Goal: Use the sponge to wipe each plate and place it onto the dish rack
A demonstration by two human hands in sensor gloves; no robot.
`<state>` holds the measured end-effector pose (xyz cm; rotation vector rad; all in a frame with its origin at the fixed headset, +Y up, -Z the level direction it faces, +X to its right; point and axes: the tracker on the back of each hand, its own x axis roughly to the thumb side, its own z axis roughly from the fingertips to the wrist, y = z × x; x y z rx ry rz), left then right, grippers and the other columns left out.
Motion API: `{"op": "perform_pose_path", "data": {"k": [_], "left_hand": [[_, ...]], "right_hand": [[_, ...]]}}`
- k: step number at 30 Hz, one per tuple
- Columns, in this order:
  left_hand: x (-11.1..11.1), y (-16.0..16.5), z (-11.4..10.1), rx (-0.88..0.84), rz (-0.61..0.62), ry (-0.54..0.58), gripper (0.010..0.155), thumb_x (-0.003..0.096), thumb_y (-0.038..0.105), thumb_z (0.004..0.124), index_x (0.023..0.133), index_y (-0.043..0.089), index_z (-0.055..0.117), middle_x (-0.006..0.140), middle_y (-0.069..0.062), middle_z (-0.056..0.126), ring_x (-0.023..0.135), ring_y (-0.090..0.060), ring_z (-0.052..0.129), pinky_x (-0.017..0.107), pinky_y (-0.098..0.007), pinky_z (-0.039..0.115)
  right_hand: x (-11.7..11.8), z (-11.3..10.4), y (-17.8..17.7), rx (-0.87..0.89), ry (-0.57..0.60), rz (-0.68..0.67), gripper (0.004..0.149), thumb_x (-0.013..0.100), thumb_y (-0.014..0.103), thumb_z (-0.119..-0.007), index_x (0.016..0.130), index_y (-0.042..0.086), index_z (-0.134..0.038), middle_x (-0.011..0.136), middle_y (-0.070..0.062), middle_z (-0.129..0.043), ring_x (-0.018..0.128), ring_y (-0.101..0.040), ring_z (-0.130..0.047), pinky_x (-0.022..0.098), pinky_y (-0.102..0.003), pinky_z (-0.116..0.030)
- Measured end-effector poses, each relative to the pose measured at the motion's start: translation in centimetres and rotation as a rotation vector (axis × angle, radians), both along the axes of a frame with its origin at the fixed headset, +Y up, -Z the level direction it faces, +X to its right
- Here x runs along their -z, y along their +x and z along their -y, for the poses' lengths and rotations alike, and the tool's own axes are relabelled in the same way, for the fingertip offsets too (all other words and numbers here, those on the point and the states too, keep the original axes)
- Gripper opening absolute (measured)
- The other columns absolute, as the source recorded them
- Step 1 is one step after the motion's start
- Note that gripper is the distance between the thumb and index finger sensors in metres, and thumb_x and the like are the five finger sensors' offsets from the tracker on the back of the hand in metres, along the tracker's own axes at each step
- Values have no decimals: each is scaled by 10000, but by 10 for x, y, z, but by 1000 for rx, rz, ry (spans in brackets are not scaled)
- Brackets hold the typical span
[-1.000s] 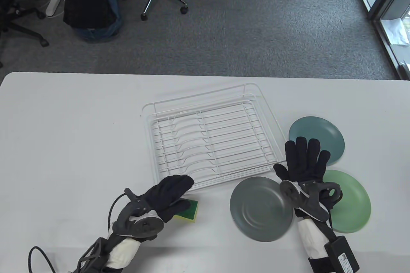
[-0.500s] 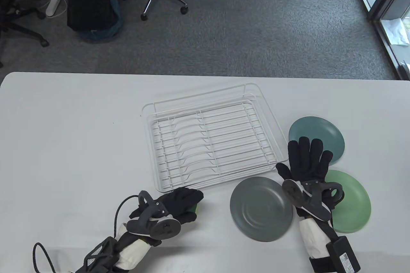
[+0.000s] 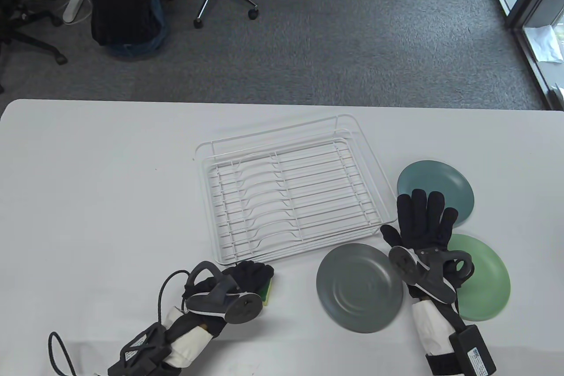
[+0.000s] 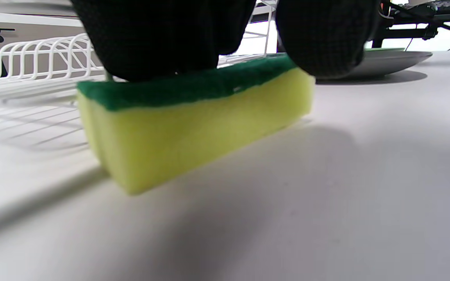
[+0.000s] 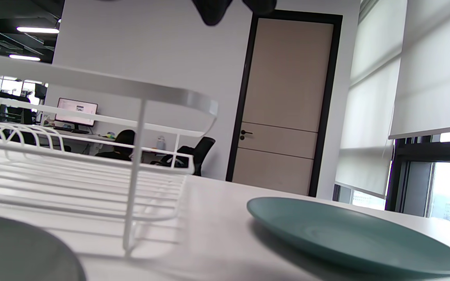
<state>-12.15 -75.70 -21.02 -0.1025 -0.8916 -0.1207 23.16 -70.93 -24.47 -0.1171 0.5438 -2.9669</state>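
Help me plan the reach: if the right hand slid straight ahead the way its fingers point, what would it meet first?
Probably the teal plate: the right hand points away from the person, fingertips already at its near rim. Contact is unclear.

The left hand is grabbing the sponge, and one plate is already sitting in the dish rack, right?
Not quite. The left hand does grip the sponge, but the dish rack holds no plate. The table view shows the grey plate, teal plate and green plate all lying on the table.
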Motion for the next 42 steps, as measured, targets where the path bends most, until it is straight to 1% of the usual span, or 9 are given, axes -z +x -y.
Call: {"op": "perform_pose_path", "data": {"k": [3, 5, 9, 14, 18, 22, 30, 35, 42], "left_hand": [[0, 4, 1, 32, -19, -6, 820, 459, 448, 828, 1133, 30, 621, 1100, -237, 759, 931, -466, 854, 688, -393, 812], [0, 7, 2, 60, -19, -2, 817, 461, 439, 828, 1134, 29, 613, 1100, -240, 751, 930, -467, 842, 663, -441, 803], [-2, 15, 5, 126, -12, 38, 804, 455, 431, 829, 1123, 33, 626, 1080, -234, 764, 913, -474, 842, 659, -459, 798], [-1, 22, 9, 169, -9, 84, 788, 434, 432, 840, 1087, 25, 670, 1013, -206, 817, 872, -437, 866, 636, -431, 820], [-2, 22, 10, 136, 11, 146, 769, 418, 445, 851, 1052, 30, 721, 957, -179, 876, 820, -410, 910, 580, -407, 860], [-3, 21, 4, 44, 17, 129, 756, 416, 442, 854, 1041, 32, 741, 934, -174, 907, 798, -390, 935, 557, -403, 877], [-11, 30, -34, -191, 53, 151, 707, 414, 447, 853, 1011, 77, 776, 905, -168, 950, 781, -402, 952, 532, -386, 901], [-12, 35, -65, -346, 61, 161, 694, 415, 447, 854, 1006, 90, 784, 883, -107, 972, 749, -306, 996, 520, -342, 918], [-4, 33, -102, -497, 22, 226, 695, 420, 448, 853, 1013, 93, 783, 889, -107, 975, 755, -309, 999, 526, -345, 918]], "right_hand": [[0, -1, 1, 5, 1, 3, 724, 603, 481, -486, 1170, 53, -344, 1194, -281, -258, 1024, -531, -124, 705, -694, -198], [0, -1, 1, 13, 1, 5, 724, 599, 473, -519, 1164, 45, -371, 1187, -291, -301, 1027, -543, -189, 721, -684, -258], [0, -3, 2, 28, 17, 16, 714, 589, 454, -580, 1144, 23, -456, 1156, -314, -430, 1005, -564, -385, 730, -652, -445], [0, -10, 9, 65, 33, 40, 703, 570, 433, -648, 1105, -13, -552, 1041, -337, -651, 817, -513, -760, 576, -522, -769], [1, -11, 15, 132, 16, 37, 662, 545, 399, -713, 1051, -23, -645, 927, -314, -781, 686, -436, -879, 468, -434, -850], [3, -8, 13, 130, -20, 27, 593, 524, 364, -760, 989, -3, -735, 836, -273, -868, 587, -366, -945, 403, -370, -888], [7, -2, 2, 129, -117, -5, 513, 500, 322, -804, 871, -32, -817, 706, -222, -949, 476, -294, -994, 334, -310, -914], [7, -1, 2, 137, -138, -8, 456, 500, 319, -807, 833, 12, -861, 671, -206, -975, 447, -282, -1010, 314, -301, -924], [12, 12, -4, 111, -239, -17, 433, 505, 317, -805, 859, 72, -847, 671, -207, -976, 450, -289, -1011, 317, -308, -926]]}}
